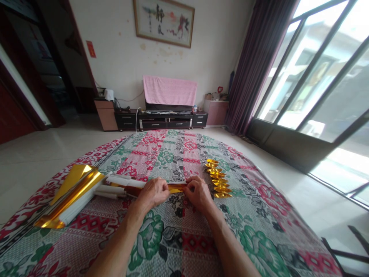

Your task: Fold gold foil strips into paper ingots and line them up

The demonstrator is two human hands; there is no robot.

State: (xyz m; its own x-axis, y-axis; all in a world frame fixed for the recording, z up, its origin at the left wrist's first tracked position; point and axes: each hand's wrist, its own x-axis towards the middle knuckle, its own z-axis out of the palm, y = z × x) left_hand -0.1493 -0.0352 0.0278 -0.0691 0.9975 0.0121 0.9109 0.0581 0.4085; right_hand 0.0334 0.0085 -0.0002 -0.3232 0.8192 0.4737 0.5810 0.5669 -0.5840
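A strip of gold foil paper with a pale edge is stretched between my two hands, low over the patterned cloth. My left hand is closed on its left part, fingers curled. At its right end, my right hand pinches the paper between thumb and fingers. White rolled paper pieces lie just left of my left hand. Farther left rests a stack of gold foil sheets, curled and partly white underneath. To the right of my right hand, several folded gold paper ingots stand in a row.
A floral cloth covers the round table. Beyond it stand a low black cabinet and a screen under a pink cloth. A purple curtain and large windows are at right. Dark metal legs show at lower right.
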